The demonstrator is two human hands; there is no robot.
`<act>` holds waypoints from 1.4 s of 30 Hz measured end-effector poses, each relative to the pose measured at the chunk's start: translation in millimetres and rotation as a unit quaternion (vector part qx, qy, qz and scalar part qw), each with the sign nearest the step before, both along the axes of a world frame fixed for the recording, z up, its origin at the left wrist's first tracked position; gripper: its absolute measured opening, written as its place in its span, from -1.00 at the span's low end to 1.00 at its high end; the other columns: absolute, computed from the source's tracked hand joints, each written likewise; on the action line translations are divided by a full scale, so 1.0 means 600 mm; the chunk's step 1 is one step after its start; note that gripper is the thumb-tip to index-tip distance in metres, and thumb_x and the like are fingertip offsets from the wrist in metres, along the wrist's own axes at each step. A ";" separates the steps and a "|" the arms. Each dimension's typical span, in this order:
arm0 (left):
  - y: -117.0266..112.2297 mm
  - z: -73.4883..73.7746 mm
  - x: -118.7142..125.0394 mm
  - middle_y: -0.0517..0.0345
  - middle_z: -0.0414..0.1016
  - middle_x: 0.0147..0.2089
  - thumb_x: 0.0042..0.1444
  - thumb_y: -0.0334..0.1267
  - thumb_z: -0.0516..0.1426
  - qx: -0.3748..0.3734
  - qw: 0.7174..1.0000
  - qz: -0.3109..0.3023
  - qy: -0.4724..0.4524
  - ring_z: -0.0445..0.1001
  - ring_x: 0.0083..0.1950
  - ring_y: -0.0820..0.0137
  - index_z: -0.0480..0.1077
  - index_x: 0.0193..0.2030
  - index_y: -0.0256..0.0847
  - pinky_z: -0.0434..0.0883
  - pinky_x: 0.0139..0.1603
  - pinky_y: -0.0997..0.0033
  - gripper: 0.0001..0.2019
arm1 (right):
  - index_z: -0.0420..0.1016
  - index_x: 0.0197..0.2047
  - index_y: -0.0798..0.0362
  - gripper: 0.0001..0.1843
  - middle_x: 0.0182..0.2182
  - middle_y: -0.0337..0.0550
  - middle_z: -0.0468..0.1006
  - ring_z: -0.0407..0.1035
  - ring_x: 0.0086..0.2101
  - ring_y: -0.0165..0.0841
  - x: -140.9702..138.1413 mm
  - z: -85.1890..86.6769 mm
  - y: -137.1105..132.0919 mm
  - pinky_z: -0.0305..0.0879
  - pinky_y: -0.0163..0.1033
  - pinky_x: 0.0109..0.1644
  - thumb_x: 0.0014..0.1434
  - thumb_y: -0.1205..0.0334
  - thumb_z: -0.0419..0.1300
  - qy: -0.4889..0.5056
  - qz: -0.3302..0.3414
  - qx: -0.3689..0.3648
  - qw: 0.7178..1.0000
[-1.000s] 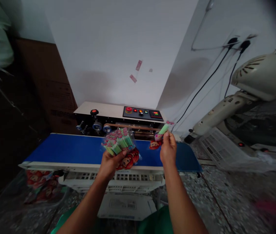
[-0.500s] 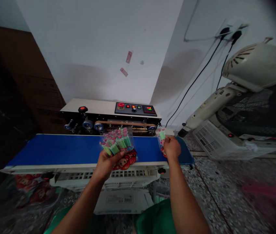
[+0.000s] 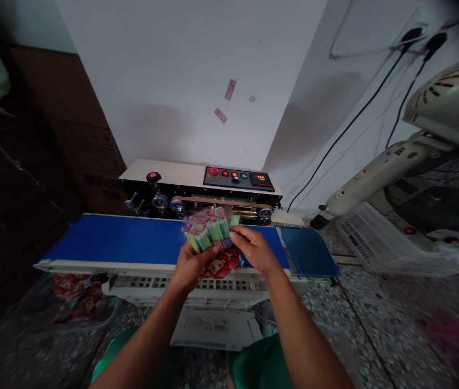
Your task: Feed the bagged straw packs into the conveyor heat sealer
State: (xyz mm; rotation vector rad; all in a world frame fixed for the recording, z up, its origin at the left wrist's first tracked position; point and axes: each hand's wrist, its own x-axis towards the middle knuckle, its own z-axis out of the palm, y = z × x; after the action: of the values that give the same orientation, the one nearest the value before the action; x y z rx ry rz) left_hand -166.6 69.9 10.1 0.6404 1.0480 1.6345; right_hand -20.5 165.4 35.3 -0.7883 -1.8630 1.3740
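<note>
A fanned bunch of clear packets [image 3: 208, 229] is in my left hand [image 3: 191, 265], gripped from below with the thumb across the front. Slim green sticks with pink tops show through the plastic, and red-haired cartoon figures hang at the lower ends. My right hand [image 3: 251, 248] meets the bunch's right edge, its fingers pinched at a packet there. A pale green end [image 3: 235, 220] sticks up just above those fingertips; whether it belongs to the bunch is unclear. Both hands are over the blue conveyor belt [image 3: 124, 237].
Behind the belt stands a band sealing machine [image 3: 184, 175] with lit buttons and a red stop knob. A fan [image 3: 379, 167] and a white crate [image 3: 359, 232] are at right. More cartoon packets [image 3: 83, 297] lie low at left. A white box [image 3: 213, 327] is below.
My right hand has moved left from the belt's right end, where it held a single packet, to the bunch in my left hand. The view has turned slightly left.
</note>
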 end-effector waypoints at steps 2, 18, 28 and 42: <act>-0.001 -0.001 0.001 0.02 0.60 -0.22 -0.12 -0.31 0.33 0.003 1.000 0.003 0.006 0.56 -0.25 0.23 0.46 -0.12 -0.29 0.49 -0.16 0.19 -0.63 | 0.56 -0.22 0.01 -0.69 -0.27 -0.19 0.57 0.41 -0.23 -0.31 -0.008 -0.007 -0.007 0.29 -0.26 -0.15 0.07 -0.01 0.21 0.032 -0.023 -0.012 0.999; 0.006 0.009 0.014 0.06 0.61 -0.22 -0.12 -0.30 0.33 0.009 1.000 0.009 -0.025 0.57 -0.22 0.23 0.48 -0.16 -0.26 0.48 -0.12 0.19 -0.67 | 0.41 -0.34 0.01 -0.79 -0.48 -0.33 0.38 0.23 -0.43 -0.47 0.002 -0.027 0.010 0.17 -0.35 -0.28 0.07 0.05 0.23 0.219 -0.197 0.010 0.955; 0.004 0.013 0.016 0.06 0.63 -0.28 -0.15 -0.31 0.34 0.000 0.999 0.000 -0.034 0.58 -0.26 0.23 0.51 -0.22 -0.26 0.51 -0.18 0.24 -0.71 | 0.48 -0.29 0.06 -0.70 -0.47 -0.27 0.45 0.28 -0.42 -0.43 0.026 -0.021 0.021 0.21 -0.34 -0.30 0.13 -0.01 0.14 0.108 -0.263 0.085 0.955; 0.003 0.007 0.013 0.11 0.63 -0.35 -0.21 -0.29 0.37 -0.026 0.999 0.010 -0.021 0.58 -0.33 0.27 0.53 -0.28 -0.24 0.51 -0.24 0.30 -0.73 | 0.55 -0.23 0.10 -0.64 -0.33 0.04 0.58 0.41 -0.33 -0.22 0.165 -0.060 0.110 0.11 -0.28 -0.35 0.17 0.09 0.00 -0.375 -0.474 0.082 0.792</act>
State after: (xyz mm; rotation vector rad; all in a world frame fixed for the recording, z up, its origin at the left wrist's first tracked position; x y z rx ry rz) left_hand -159.0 71.9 14.3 0.5601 1.0657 1.6250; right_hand 78.3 231.6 -0.9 -2.0132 -1.5984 0.2270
